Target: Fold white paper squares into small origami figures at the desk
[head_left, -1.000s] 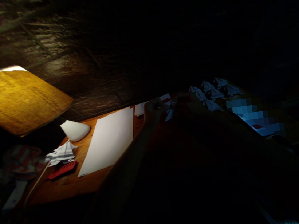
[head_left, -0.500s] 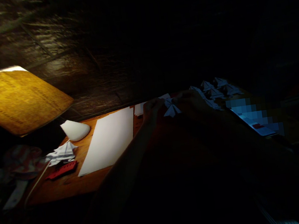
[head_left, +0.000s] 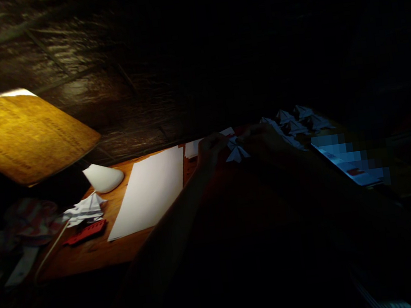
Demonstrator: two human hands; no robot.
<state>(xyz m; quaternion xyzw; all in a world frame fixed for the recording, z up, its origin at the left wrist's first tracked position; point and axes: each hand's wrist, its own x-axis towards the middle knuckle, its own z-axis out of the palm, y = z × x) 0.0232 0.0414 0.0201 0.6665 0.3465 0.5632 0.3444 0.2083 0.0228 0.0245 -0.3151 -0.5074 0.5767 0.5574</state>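
A small folded paper figure [head_left: 236, 151] with spread, pleated points hangs between my two hands, above the dark part of the table. My left hand [head_left: 210, 146] pinches its left side, fingers closed. On the other side my right hand [head_left: 259, 134] has its fingers closed at the figure's upper right; they are deep in shadow. Just beyond my right hand lie several similar folded paper figures [head_left: 293, 126]. Left of my hands, a stack of white paper sheets [head_left: 150, 191] rests on the wooden table, and a smaller pile of paper [head_left: 191, 148] is partly hidden behind my left hand.
A lamp with a yellow board-like shade [head_left: 29, 137] and white base [head_left: 104, 178] stands at the left. Near it are crumpled paper [head_left: 86, 210], a red object [head_left: 87, 232] and a white cord [head_left: 49, 251]. A lit screen [head_left: 343, 163] glows at right. Cloth [head_left: 30, 220] lies far left.
Both hands stay nearly in place around the folded paper figure, with only a very slight shift of the right hand. The view has moved marginally.
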